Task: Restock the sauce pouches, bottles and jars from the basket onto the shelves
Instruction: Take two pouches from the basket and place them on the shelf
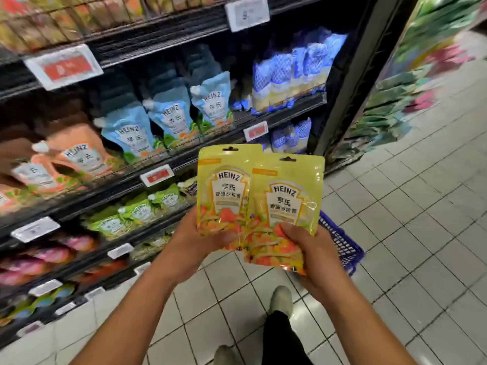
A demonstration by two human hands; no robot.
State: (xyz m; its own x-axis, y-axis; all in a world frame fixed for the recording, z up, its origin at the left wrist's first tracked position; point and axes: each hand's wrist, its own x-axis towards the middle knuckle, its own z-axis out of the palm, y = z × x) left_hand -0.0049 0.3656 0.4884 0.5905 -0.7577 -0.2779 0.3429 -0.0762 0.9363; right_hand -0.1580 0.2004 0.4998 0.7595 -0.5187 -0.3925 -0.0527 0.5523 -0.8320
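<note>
While left hand and right hand pinch one each, yellow Heinz salad-dressing pouch overlapped by matching right pouch, blue basket, tiled floor, shelves.

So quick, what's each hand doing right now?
The left hand grips the left yellow pouch at its bottom.
The right hand grips the right yellow pouch at its bottom.

We see two yellow-green Heinz pouches upright, mid-air: left pouch, right pouch overlapping its edge in front. Blue basket on floor behind them, mostly hidden. Shelves at left, stocked with pouches.
</note>
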